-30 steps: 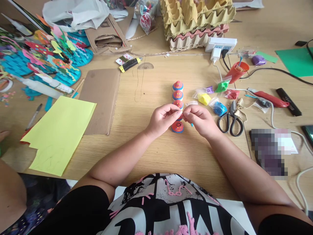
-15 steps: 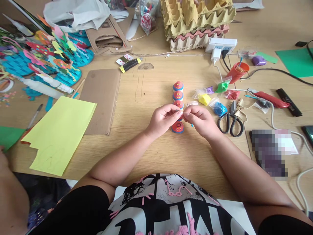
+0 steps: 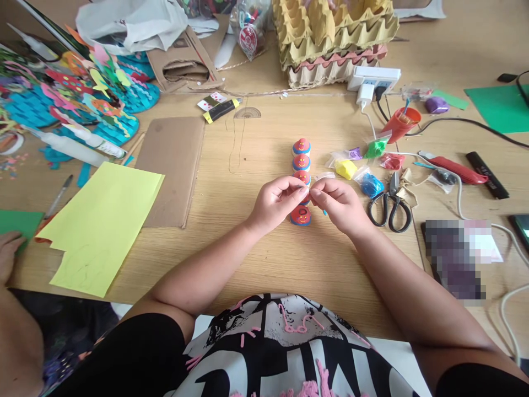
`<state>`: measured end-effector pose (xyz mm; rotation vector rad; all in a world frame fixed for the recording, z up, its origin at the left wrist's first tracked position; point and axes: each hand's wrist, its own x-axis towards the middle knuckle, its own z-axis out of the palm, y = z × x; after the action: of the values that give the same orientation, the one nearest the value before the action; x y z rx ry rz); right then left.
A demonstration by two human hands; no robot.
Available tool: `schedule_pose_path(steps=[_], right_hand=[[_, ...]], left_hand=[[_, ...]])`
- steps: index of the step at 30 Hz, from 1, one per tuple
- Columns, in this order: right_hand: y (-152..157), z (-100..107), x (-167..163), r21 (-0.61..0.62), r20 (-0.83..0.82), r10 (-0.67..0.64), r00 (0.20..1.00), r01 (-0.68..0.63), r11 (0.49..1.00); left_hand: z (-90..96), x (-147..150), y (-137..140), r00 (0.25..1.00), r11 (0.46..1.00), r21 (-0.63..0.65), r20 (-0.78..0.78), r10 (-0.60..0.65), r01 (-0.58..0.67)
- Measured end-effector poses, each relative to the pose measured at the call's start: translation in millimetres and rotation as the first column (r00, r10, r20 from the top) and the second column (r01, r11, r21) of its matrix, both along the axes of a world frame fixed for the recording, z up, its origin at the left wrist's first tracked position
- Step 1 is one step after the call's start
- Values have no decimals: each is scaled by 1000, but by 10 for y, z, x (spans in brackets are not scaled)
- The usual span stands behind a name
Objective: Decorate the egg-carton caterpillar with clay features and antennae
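My left hand [image 3: 278, 203] and my right hand [image 3: 336, 203] meet fingertip to fingertip above a row of small red dome figures. Both are closed in a pinch, and what sits between the fingertips is too small to make out. The figures have blue rims and yellow smiling faces. The farthest dome [image 3: 301, 146] and the one behind my fingers [image 3: 301, 162] show well, while others are partly covered by my hands. Nearest me, a dome with a dark ring on top [image 3: 300, 215] lies just below my left fingertips. A tiny blue bit [image 3: 324, 213] shows under my right hand.
Right of my hands lie yellow clay [image 3: 345, 169], blue clay [image 3: 372, 184] and black-handled scissors [image 3: 390, 207]. A red cup [image 3: 403, 124] leans near a power strip [image 3: 374, 78]. Egg trays [image 3: 334, 44] are stacked behind. Yellow paper [image 3: 103, 226] and another person's hand [image 3: 8, 253] are left.
At the left edge, another person's hand has come further into view by the green paper. My two hands stay pinched together in nearly the same spot.
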<state>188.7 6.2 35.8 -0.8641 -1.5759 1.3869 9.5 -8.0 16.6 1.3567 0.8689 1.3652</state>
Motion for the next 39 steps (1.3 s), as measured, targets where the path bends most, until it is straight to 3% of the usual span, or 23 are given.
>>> schedule_pose_path(steps=[7, 12, 20, 27, 33, 39], right_hand=[[6, 31, 4, 11, -5, -13, 1000, 13, 1000], [-1, 40, 8, 9, 8, -52, 999, 52, 999], [0, 14, 6, 15, -34, -32, 999, 32, 999], [24, -24, -4, -73, -114, -39, 993, 30, 997], [25, -76, 0, -107, -68, -31, 997, 23, 994], [28, -37, -13, -90, -58, -75, 995, 70, 993]], left_hand=[[-55, -18, 18, 1000, 1000, 1, 14, -21, 21], [-47, -24, 11, 991, 992, 105, -103, 85, -75], [13, -50, -5, 910, 928, 339, -319, 266, -153], [11, -54, -9, 900, 903, 392, -306, 309, -177], [4, -63, 0, 873, 871, 459, -336, 354, -176], [-4, -78, 15, 820, 803, 583, -394, 415, -126]])
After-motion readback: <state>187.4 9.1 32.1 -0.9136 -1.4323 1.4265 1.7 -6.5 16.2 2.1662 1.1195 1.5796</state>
